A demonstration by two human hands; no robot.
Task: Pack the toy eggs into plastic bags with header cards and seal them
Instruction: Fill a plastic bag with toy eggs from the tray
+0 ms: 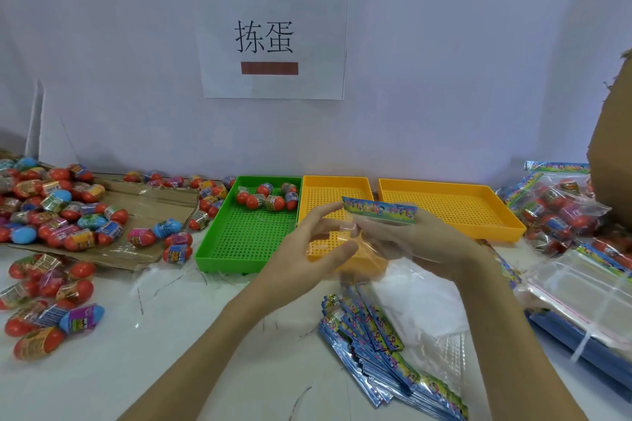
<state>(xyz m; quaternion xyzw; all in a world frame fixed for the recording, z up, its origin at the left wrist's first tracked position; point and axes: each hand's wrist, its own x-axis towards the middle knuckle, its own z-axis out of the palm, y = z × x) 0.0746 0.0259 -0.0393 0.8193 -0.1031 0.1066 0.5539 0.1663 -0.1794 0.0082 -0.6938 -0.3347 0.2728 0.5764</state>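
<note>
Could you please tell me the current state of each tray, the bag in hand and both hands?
green tray: holds a few toy eggs at its far end
middle yellow tray: no eggs visible
right yellow tray: no eggs visible
plastic bag: held up, header card on top, no eggs inside
left hand: pinches the bag
right hand: holds the bag near the card

my right fingers [403, 215] sit half hidden behind the header card [380, 209] and clear bag [372, 249]. the cardboard box [612, 133] is cut off at the right edge, and the egg labels are too small to read.
</note>
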